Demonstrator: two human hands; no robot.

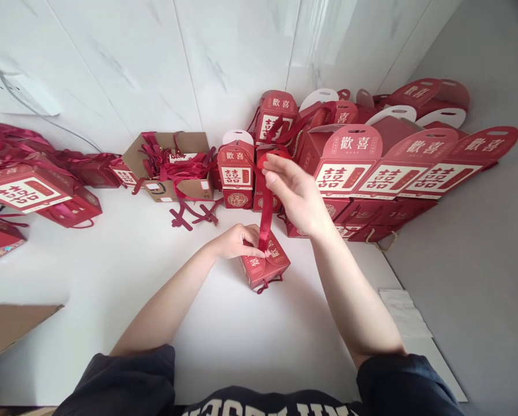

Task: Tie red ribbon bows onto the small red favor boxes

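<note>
dark fabric sleeves [129, 370] flank a red cardboard box [268, 270] on the white tabletop [129, 254]. the left hand [237, 241] pinches a satiny red ribbon [266, 221] against its top; the right hand [300, 199], fingers slightly parted, meets the ribbon's upper end, grip unclear. an open brown carton [189, 189] holds tangled dark-red ribbons [185, 169].

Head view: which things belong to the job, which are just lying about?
In the job:
small red cardboard box being handled
glossy red ribbon above it
brown cardboard ribbon carton (likely)
upright red cardboard boxes (likely)

Seemingly just lying about:
flat brown cardboard piece, left
pale rectangular sheets, right
</note>
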